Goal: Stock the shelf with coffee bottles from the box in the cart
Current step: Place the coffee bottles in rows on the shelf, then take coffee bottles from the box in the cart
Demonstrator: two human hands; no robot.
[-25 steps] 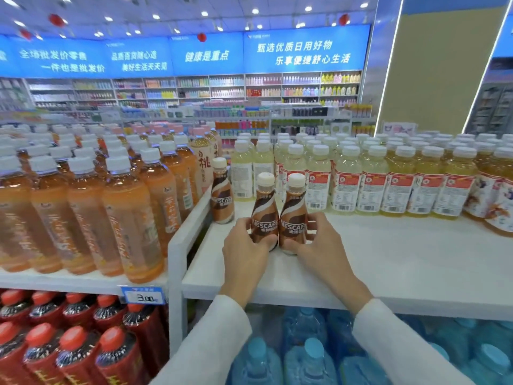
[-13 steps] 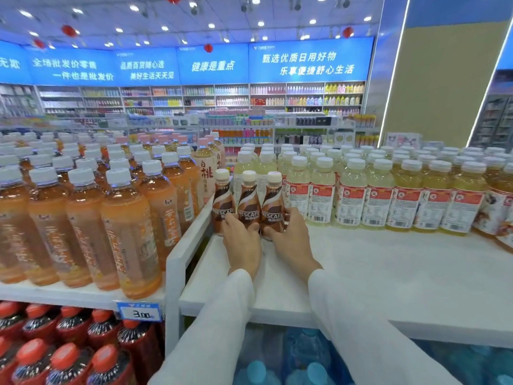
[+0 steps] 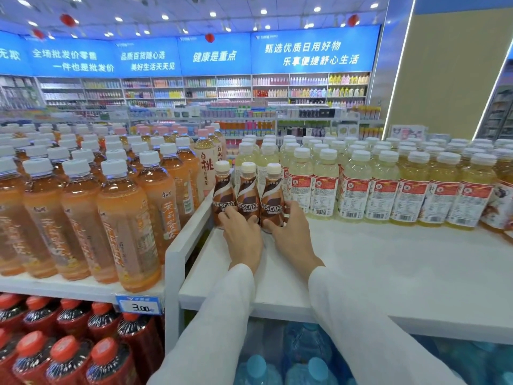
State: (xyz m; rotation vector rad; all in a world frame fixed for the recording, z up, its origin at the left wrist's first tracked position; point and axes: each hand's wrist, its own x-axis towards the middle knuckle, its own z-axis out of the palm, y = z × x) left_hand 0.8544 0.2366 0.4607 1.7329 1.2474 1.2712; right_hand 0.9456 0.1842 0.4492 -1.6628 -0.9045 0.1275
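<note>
Three brown Nescafe coffee bottles with cream caps stand side by side at the back left of the white shelf [image 3: 388, 262]. The left bottle [image 3: 223, 193] stands against the shelf's left divider. My left hand [image 3: 244, 234] wraps the base of the middle bottle [image 3: 248, 194], fingers also touching the left one. My right hand [image 3: 291, 232] grips the base of the right bottle [image 3: 273, 195]. The cart and box are out of view.
Pale yellow drink bottles [image 3: 361, 187] line the shelf's back, right behind the coffee. Orange tea bottles [image 3: 125, 215] fill the neighbouring shelf on the left past a white divider [image 3: 177, 245]. Red-capped bottles [image 3: 69, 354] and blue water jugs [image 3: 305, 368] sit below.
Both hands pushed their two coffee bottles back and left across the shelf until they stand in a row beside the third bottle.
</note>
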